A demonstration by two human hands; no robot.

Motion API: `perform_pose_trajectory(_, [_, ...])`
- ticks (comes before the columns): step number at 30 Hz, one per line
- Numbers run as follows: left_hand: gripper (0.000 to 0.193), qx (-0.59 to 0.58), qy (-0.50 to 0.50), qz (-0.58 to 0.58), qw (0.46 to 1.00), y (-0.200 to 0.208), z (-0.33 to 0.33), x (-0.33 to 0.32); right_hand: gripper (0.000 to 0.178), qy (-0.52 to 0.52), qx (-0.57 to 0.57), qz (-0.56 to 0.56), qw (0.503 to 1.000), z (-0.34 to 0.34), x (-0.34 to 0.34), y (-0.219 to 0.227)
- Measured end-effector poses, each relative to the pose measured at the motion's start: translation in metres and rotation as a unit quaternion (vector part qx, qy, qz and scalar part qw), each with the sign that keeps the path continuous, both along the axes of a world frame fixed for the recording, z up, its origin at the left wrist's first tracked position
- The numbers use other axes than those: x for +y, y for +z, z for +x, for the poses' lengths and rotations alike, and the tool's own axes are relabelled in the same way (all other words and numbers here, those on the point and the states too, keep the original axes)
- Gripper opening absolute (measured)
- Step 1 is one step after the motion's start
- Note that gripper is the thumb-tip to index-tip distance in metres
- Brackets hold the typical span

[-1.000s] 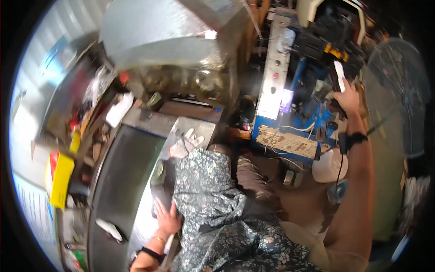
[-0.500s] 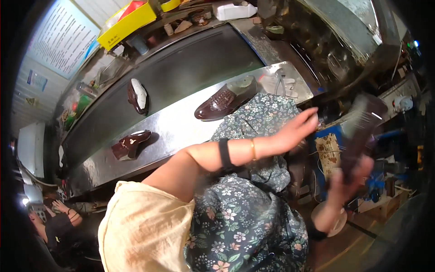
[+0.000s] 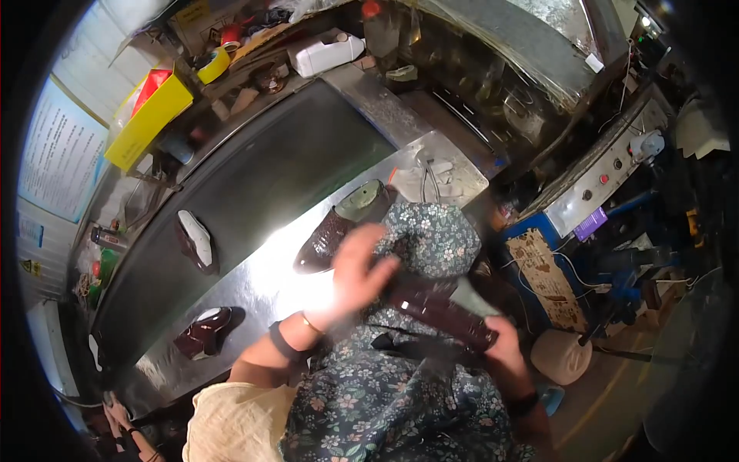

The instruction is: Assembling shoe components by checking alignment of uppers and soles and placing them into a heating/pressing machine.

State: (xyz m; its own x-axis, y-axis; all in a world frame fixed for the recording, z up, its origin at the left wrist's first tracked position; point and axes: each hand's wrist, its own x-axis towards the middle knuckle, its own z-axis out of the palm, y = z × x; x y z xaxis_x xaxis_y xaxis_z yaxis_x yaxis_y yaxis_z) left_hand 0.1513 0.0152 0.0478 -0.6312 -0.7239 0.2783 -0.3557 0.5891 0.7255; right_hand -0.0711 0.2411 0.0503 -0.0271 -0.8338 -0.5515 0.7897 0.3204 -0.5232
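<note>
My right hand (image 3: 506, 345) grips one end of a dark maroon shoe (image 3: 446, 312) in front of my floral apron. Part of a pale grey-green shoe last shows along the shoe's far side. My left hand (image 3: 358, 277), a bit blurred, has its fingers apart and appears empty. It hovers between the held shoe and another maroon shoe (image 3: 323, 240) on a greenish last, which lies on the metal ledge (image 3: 258, 289). Whether my left fingers touch either shoe I cannot tell.
Pliers (image 3: 428, 175) rest at the ledge's right end. A maroon shoe upper (image 3: 202, 339) lies on the ledge's left; another with a white inside (image 3: 196, 242) sits on the dark belt (image 3: 277, 146). A control panel (image 3: 596, 192) stands at right. Another person's hand (image 3: 115, 412) shows lower left.
My right hand has brought the shoe from the far right in to my lap. My left hand has drawn back leftward, near the shoe on the ledge. The view has shifted.
</note>
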Motion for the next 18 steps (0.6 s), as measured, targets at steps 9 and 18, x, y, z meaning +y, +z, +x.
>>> perform_pose_trajectory(9, [0.062, -0.196, 0.156, -0.033, 0.968, -0.054, 0.027, -0.102, 0.053, -0.170, 0.280, -0.080, 0.941, -0.079, -0.305, -0.024])
perform_pose_trajectory(18, [0.049, 0.366, 0.066, 0.564, 0.737, -0.031, -0.023, -0.059, 0.085, 0.083, 0.341, -0.272, 0.896, 0.050, -0.214, -0.034])
